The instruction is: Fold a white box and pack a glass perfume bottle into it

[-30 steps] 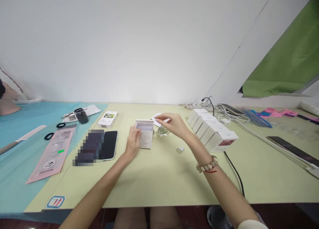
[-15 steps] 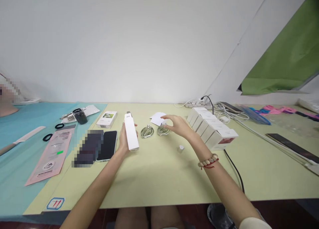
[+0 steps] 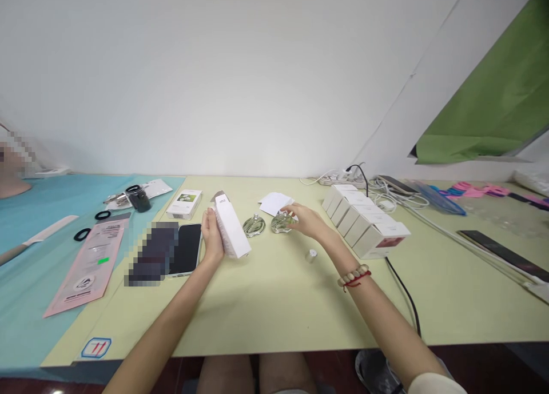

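Note:
My left hand [image 3: 212,237] is wrapped round a white carton [image 3: 233,225]. The carton leans over to the left, with a flap open at its far end. Over on the right, my right hand [image 3: 305,221] has its thumb and fingertips closed at the neck of a flat glass perfume bottle [image 3: 281,223], which rests on the table. A similar perfume bottle [image 3: 254,226] lies just left of it, between both hands. A small silver cap [image 3: 311,257] stands nearer to me, below my right hand. White paper cards [image 3: 274,202] lie behind the bottles.
Several white boxes [image 3: 364,219] stand in a row on the right, before cables and a power strip [image 3: 341,180]. A phone [image 3: 185,251] and a small box [image 3: 184,204] lie left. Farther left are a pink packet [image 3: 88,268], a black jar [image 3: 138,199] and a knife [image 3: 47,231].
My right hand has come down onto the right perfume bottle, its fingers closing in. My left hand has turned the carton so that its side shows and its near end points further right.

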Available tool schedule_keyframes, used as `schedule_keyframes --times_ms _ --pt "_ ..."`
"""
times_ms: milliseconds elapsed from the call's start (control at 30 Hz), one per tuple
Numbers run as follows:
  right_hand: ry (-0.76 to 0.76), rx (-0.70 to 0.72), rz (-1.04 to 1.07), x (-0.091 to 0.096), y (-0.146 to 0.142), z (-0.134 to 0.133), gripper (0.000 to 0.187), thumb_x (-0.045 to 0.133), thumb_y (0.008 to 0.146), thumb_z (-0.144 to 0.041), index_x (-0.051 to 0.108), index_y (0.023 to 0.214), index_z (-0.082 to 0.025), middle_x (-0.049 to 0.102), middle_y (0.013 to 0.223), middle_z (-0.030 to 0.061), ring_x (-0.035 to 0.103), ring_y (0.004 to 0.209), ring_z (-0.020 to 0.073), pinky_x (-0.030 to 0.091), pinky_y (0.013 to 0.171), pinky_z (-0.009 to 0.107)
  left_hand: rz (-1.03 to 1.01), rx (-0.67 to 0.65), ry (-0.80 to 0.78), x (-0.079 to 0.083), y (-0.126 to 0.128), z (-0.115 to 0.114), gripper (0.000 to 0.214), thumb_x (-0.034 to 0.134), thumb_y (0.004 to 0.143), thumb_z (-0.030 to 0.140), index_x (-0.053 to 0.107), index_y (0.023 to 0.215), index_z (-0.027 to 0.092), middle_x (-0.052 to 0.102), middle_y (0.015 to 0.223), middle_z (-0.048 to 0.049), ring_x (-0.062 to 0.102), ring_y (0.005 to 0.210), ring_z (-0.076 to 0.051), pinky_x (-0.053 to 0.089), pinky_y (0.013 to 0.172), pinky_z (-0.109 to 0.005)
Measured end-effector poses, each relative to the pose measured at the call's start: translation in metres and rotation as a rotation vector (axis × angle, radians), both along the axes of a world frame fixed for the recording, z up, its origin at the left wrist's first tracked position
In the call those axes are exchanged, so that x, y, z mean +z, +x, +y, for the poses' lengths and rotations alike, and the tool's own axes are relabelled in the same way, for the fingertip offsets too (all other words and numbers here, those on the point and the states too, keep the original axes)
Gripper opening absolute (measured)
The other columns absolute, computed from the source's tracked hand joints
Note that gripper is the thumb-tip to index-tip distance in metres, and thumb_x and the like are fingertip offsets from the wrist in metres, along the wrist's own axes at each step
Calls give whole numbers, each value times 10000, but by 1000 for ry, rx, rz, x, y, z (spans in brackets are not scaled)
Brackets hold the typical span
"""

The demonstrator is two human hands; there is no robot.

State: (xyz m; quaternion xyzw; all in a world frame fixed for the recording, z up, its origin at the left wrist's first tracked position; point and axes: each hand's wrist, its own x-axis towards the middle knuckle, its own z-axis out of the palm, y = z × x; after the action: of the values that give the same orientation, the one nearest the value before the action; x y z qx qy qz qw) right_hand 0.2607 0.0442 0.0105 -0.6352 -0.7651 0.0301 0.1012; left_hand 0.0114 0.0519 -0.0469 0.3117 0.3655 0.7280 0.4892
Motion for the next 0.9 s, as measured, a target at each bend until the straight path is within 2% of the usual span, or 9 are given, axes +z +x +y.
schedule_keyframes --times_ms 133,233,300,467,533,633,733,800,900 --pt "13 -31 -2 0 -2 -1 370 594 763 -215 533 1127 -235 585 1007 -9 546 884 141 398 718 291 110 50 21 -3 2 -1 511 415 767 650 425 824 142 419 739 -6 405 653 -70 358 588 -170" --pt "108 -4 -39 1 -5 -1 460 634 739 -248 499 1178 -237 569 1075 11 505 1010 183 359 831 344 247 105 93 -3 1 -2 473 387 804 613 363 757 143 364 682 7 345 613 -65 322 559 -167" --pt "191 77 -46 2 -11 -2 545 665 718 -295 460 1222 -261 533 1159 14 447 1103 206 294 920 382 304 119 123 -3 0 -2 468 384 811 605 352 743 143 353 669 9 331 603 -66 309 549 -171" --pt "145 333 44 -2 -42 4 604 604 786 -337 328 1321 -287 523 1188 20 429 1139 176 207 998 378 185 61 6 -7 -1 4 576 356 754 695 445 821 131 444 736 -21 418 666 -84 356 598 -185" --pt "93 385 42 -9 -53 10 573 565 820 -305 308 1331 -271 539 1162 27 451 1119 167 147 1030 401 116 15 -51 -7 -1 8 622 360 727 723 470 872 129 471 767 -37 448 694 -99 372 607 -195" --pt "70 407 -1 -22 -63 16 483 565 816 -240 380 1263 -242 559 1117 34 482 1084 167 87 1047 431 103 24 -56 -5 -4 9 615 362 734 716 477 902 135 477 787 -41 457 710 -105 376 616 -200" --pt "90 437 15 -31 -68 11 360 575 805 -224 447 1141 -206 561 1092 46 500 1051 177 208 1008 390 233 84 24 0 -6 5 547 367 761 682 435 805 141 423 724 -21 401 651 -88 347 592 -195" --pt "68 455 67 -31 -69 1 290 529 835 -243 442 1108 -198 560 1079 50 512 1017 175 330 892 319 297 90 53 2 -7 2 533 352 768 679 390 755 147 378 687 -13 362 618 -87 326 575 -204" --pt "2 435 80 -20 -67 -23 265 514 839 -276 442 1088 -220 561 1037 32 527 941 174 368 727 269 323 84 68 1 -7 1 518 318 787 671 356 743 156 358 691 -15 352 626 -99 319 591 -222"
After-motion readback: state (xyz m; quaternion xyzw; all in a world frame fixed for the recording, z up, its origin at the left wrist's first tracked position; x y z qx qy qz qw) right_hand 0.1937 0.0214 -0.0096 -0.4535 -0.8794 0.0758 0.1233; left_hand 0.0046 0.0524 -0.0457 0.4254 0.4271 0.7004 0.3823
